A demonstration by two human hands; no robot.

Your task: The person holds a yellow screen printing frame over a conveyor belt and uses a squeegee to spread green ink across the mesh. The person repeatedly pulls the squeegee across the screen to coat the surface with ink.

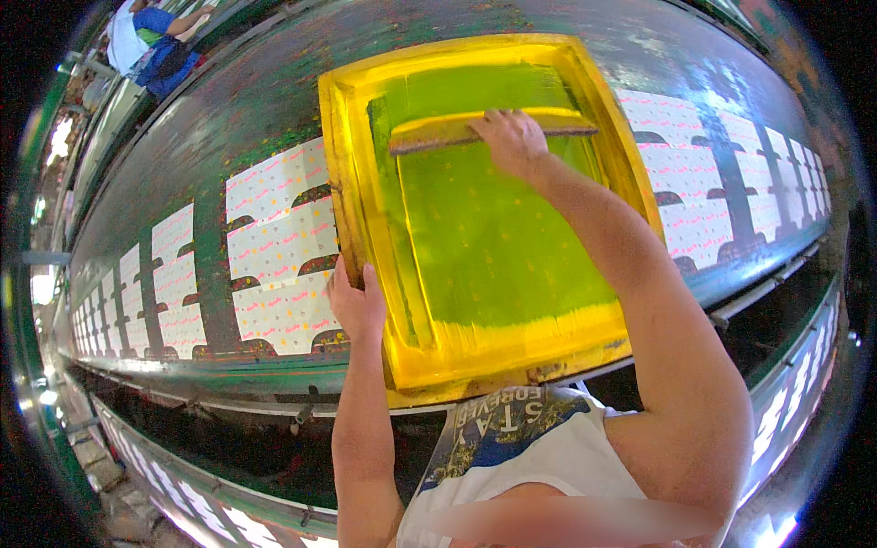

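A screen-printing frame (644, 187) with yellow-coated sides lies flat on the long dark table in front of me. Its mesh (498, 247) looks green, with yellow ink gathered along the edges and the near end. My right hand (513, 142) is closed over the top of a wide squeegee (429, 130), which spans most of the mesh near the far end. The squeegee's blade edge is down toward the mesh. At the frame's left side, my left hand (359, 297) grips the frame's edge, thumb on top; its fingers are partly hidden.
White printed fabric pieces (274, 247) with small coloured patterns lie in rows left of the frame, and more printed pieces (676, 173) continue to the right. A rail (767, 285) runs along the table's near edge. Another person (155, 41) stands at the far left.
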